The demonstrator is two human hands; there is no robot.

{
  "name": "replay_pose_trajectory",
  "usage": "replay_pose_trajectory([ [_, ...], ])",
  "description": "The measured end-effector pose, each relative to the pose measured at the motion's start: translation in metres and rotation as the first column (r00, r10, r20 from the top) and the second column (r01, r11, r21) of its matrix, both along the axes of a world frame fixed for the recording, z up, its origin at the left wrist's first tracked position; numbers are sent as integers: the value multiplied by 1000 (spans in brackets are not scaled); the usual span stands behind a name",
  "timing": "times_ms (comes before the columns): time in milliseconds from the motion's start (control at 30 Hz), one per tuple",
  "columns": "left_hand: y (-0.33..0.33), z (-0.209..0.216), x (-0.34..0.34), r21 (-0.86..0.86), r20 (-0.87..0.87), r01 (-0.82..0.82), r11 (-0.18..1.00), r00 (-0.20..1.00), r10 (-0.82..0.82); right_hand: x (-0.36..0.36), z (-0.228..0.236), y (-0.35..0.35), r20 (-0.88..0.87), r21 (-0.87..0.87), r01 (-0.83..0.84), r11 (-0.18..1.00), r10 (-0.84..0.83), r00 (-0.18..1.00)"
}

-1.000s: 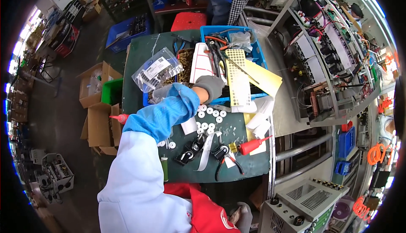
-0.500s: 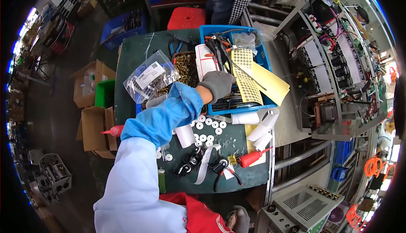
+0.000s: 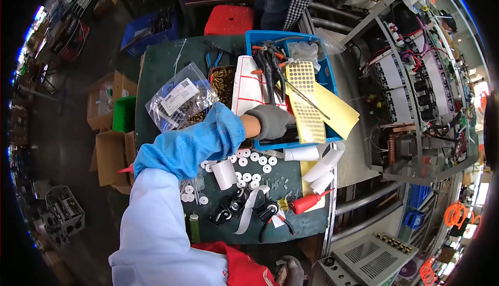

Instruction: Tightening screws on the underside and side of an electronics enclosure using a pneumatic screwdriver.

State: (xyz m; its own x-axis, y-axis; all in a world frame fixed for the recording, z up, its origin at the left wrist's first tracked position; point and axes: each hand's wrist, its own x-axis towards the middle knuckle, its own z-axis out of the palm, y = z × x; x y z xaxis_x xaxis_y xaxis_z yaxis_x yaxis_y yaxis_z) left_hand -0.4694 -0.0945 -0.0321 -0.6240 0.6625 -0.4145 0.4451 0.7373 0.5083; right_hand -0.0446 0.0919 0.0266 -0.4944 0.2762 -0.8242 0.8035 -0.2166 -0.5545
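Note:
My left hand (image 3: 273,122), in a grey glove with a blue sleeve cover on the arm, reaches into the front of a blue plastic bin (image 3: 289,145). Its fingertips disappear among the bin's contents, so whatever they touch is hidden. Just right of it lies a yellow sheet of round dark stickers (image 3: 300,86), over another yellow sheet (image 3: 339,110). Black-wrapped tools with orange handles (image 3: 268,70) rest behind the hand, beside a white sheet with red lines (image 3: 248,86). Low in the view, my right hand (image 3: 292,273), gloved grey, hangs off the table by the red apron; its fingers are not clear.
On the green table (image 3: 306,229) lie white washers (image 3: 243,162), casters (image 3: 236,203), pliers (image 3: 265,228), a red bottle (image 3: 306,203) and a bag of parts (image 3: 179,99). Cardboard boxes (image 3: 112,153) stand left, a metal equipment frame (image 3: 387,78) right. A co-worker (image 3: 280,0) stands beyond.
My left hand has moved down toward the near side of the bin, deeper under the yellow sticker sheet. The white sheet with red lines shows more. The whole view has shifted slightly.

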Motion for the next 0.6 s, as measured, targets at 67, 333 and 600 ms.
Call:
replay_pose_trajectory([
  [67, 1, 3, -11, 143, -20, -114, 983, 993, 118, -6, 1, -2, 21, 1, -7, 1000, 7, 1000],
  [333, -3, 14, -31, 367, 34, -173, 914, 984, 173, -28, 5, 0, 62, 15, -105, 994, 104, 993],
  [600, 2, 4, 9, -331, 59, 354, 875, 933, -355, -43, 6, 0, 43, -8, -118, 993, 119, 992],
])
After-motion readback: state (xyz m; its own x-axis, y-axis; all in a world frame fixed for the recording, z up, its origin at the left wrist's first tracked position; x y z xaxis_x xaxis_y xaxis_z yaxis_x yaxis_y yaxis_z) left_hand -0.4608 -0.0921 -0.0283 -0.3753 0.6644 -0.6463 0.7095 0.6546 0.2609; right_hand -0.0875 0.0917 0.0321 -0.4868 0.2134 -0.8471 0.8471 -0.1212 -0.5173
